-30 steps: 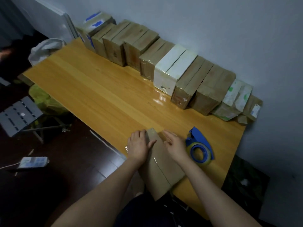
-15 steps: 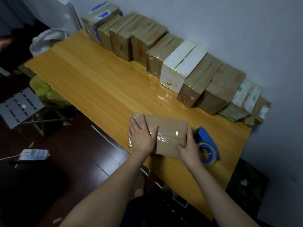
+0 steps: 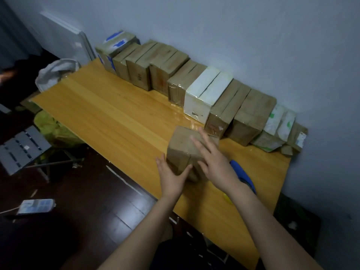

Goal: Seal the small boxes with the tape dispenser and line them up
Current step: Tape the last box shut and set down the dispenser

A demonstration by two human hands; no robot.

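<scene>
Item: box (image 3: pixel 181 147), small, brown cardboard, with a seam down its near face.
Location: near the front of the table (image 3: pixel 109 106), tipped so one corner pointed at you, close in front of the row (image 3: pixel 161 65). Whether its base touched the wood could not be told.
Left hand (image 3: pixel 171 176): released, not clenched. Your straight fingers (image 3: pixel 160 160) lay on the box's left wall and your thumb was spread across the near face.
Right hand (image 3: pixel 216 162): also released. It was splayed flat over the box's top, fingers straight, with no grasp closed on anything.
Handling, judged: probably light, since flat palms alone steadied it. The walls looked stiff, but the flaps would likely give along the seam. Any taped faces would be slick.
Hold, advised: take it by two opposite side walls, low down, with palms flat. Keep your thumbs off the seam.
Dispenser (image 3: pixel 241 174): blue, lying on the table just behind your right wrist and partly hidden by it.
Row: brown boxes and one white box (image 3: pixel 206 90), set side by side against the wall (image 3: pixel 233 36), some of them leaning.
Stage, judged: the box was being turned for checking or placing, and was not yet in line.
Risk, judged: a tipped box could slide off flat palms.
Floor: power strip (image 3: pixel 36 205), lower left.
</scene>
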